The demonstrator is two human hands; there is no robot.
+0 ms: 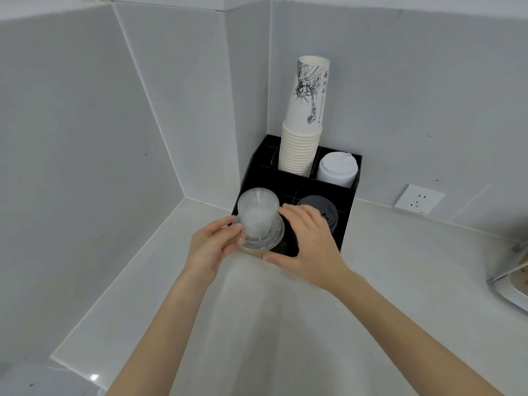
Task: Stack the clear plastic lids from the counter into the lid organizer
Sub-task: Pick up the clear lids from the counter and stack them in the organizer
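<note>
Head view: my two hands at the black box in the corner.

My left hand (212, 247) grips the stack of clear lids (258, 221) by its rim, at the box's front left slot. My right hand (307, 241) lies loose and flat on the box (347, 221), fingers spread, holding nothing. Dark lids (323, 208) sit just beside it. Behind stand paper cups (304, 132) and white lids (337, 170), all on the counter (400, 281).

Soft, even, bright light fills my view. My forearms cast a faint grey shadow down the glossy white counter (385, 270). A small glare spot sits at lower left. Wide-angle bending curves the pale grey wall panels (85, 110); edges look slightly soft.
</note>
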